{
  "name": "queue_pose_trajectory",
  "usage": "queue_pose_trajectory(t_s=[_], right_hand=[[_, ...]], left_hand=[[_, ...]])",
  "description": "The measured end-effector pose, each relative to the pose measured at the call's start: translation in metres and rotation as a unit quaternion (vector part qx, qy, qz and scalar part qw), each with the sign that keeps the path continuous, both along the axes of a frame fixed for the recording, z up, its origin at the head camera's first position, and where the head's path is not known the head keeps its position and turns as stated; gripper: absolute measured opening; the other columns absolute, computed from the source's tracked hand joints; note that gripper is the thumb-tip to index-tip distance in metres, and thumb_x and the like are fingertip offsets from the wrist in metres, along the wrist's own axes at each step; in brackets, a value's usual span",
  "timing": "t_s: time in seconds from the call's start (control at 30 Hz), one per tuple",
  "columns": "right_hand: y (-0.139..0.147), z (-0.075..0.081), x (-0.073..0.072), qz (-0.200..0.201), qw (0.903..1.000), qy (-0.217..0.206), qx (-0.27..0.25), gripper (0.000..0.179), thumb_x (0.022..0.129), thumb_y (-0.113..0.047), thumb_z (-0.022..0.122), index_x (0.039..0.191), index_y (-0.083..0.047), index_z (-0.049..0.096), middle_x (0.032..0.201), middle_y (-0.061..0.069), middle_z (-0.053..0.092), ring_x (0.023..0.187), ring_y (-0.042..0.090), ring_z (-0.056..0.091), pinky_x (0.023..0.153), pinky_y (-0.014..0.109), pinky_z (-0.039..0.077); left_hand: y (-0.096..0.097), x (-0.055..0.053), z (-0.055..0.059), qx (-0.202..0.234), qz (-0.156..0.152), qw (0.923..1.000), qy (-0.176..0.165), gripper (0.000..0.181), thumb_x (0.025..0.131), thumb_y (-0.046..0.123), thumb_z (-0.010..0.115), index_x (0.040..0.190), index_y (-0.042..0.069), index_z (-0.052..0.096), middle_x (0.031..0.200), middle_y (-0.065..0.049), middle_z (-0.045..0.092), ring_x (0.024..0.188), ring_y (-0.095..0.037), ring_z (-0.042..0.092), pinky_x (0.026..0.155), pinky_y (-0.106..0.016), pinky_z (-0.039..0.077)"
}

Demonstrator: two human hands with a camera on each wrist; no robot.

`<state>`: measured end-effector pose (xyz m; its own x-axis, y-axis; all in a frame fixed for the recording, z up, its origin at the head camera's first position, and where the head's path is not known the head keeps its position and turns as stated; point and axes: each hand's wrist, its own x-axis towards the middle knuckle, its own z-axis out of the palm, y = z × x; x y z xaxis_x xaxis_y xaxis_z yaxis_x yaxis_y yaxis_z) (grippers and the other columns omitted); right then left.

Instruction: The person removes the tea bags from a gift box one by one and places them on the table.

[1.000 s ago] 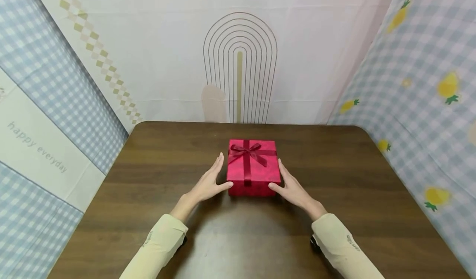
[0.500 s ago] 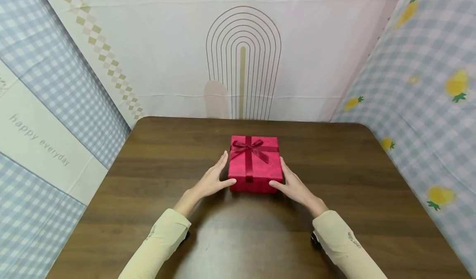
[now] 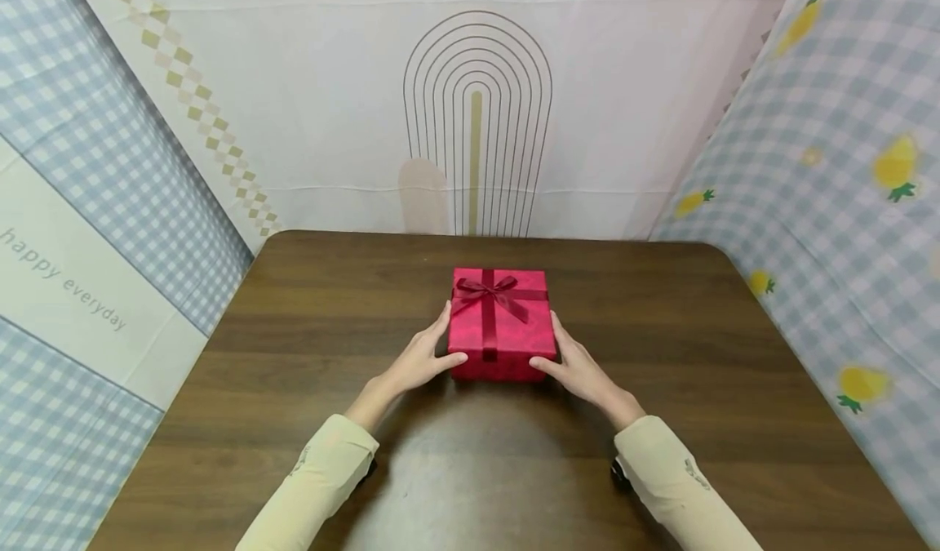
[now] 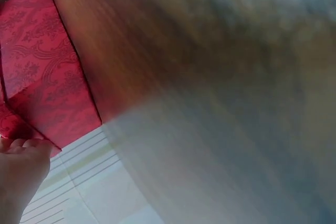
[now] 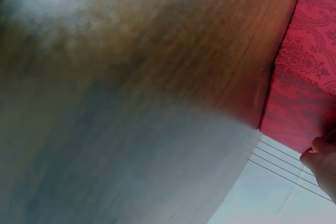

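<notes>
A crimson gift box [image 3: 503, 322] with a dark red ribbon and bow stands on the brown wooden table [image 3: 323, 290]. My left hand [image 3: 417, 362] lies along its left side, thumb at the front face and straight fingers right at the side. On the opposite side is my right hand [image 3: 582, 371], its thumb over the front right corner and its fingers extended along the side. In the left wrist view the fingers [image 4: 23, 148] meet the patterned red box near its edge. A hand [image 5: 323, 161] touches the box edge in the right wrist view.
A pale cloth with arch lines [image 3: 477, 118] hangs behind the table's far edge. Checked blue cloths hang at the left [image 3: 66, 437] and right [image 3: 822, 241]. Both forearms, in cream sleeves [image 3: 316, 486], lie over the front of the table.
My left hand has moved slightly right, so its fingers now meet the box's left side. The right hand and box have barely moved; the head view has shifted a little.
</notes>
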<state>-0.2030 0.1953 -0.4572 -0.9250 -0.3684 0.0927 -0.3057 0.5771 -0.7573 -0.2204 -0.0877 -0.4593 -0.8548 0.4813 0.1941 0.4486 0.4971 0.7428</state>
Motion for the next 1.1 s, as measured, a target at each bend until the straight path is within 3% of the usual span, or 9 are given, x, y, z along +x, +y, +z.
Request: queue_pose_trajectory(t_s=[0.33, 0.67, 1.1], right_hand=[[0.002, 0.002, 0.002, 0.002, 0.9999, 0.010, -0.003, 0.091, 0.084, -0.026, 0.066, 0.146, -0.001, 0.004, 0.150, 0.020, 0.016, 0.134, 0.035, 0.023, 0.103, 0.051, 0.027], [0.002, 0.009, 0.002, -0.002, 0.9995, 0.032, 0.007, 0.090, 0.083, -0.027, 0.066, 0.146, -0.001, 0.007, 0.149, 0.020, 0.019, 0.133, 0.035, 0.026, 0.103, 0.050, 0.028], [-0.006, 0.038, 0.003, -0.004, 0.9978, 0.066, 0.006, 0.094, 0.081, -0.025, 0.069, 0.147, -0.004, 0.006, 0.150, 0.018, 0.018, 0.134, 0.034, 0.025, 0.102, 0.049, 0.030]], left_hand=[[0.000, 0.000, 0.005, 0.004, -0.009, 0.9999, 0.011, 0.088, 0.083, 0.022, 0.067, 0.144, -0.004, 0.008, 0.147, -0.023, 0.017, 0.133, -0.031, 0.025, 0.107, -0.043, 0.022], [0.000, -0.001, 0.011, 0.006, -0.008, 0.9998, 0.015, 0.086, 0.083, 0.020, 0.067, 0.143, -0.005, 0.010, 0.148, -0.018, 0.017, 0.133, -0.029, 0.026, 0.107, -0.041, 0.023], [-0.009, -0.001, 0.039, 0.015, -0.007, 0.9990, 0.041, 0.089, 0.082, 0.021, 0.069, 0.145, -0.001, 0.009, 0.148, -0.018, 0.018, 0.134, -0.028, 0.025, 0.107, -0.041, 0.023]])
